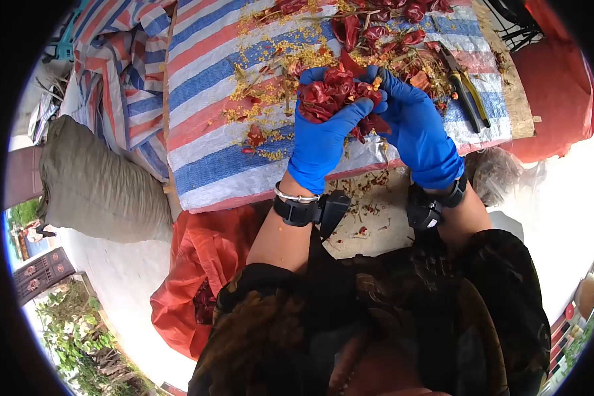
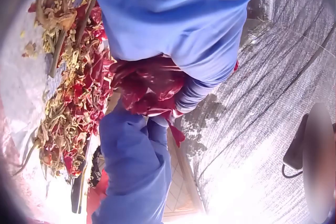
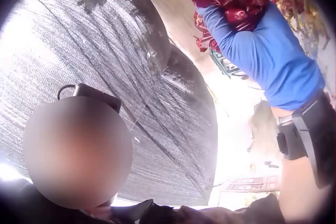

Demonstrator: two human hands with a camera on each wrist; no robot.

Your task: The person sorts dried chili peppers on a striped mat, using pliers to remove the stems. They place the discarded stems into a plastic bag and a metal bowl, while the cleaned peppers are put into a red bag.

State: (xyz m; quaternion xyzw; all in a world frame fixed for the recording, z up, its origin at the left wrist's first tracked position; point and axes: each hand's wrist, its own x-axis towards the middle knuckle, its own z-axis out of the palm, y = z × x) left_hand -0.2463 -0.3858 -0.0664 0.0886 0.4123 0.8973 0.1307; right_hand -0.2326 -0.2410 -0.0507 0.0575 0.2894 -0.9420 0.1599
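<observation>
Blue gloves cover both hands. A bunch of dried red chili pods lies in the left hand, whose fingers curl round it. Against the right side of the bunch, the right hand has its fingers bent at a pod; the exact pinch is partly hidden. In the left wrist view the dark red pods show between the left hand and the right hand. The right wrist view shows the pods held by the left hand.
A striped woven sheet covers the work surface, with yellow seeds and more red pods scattered over it. Yellow-black pliers lie at the right. A red bag stands below left, beside a stuffed grey sack.
</observation>
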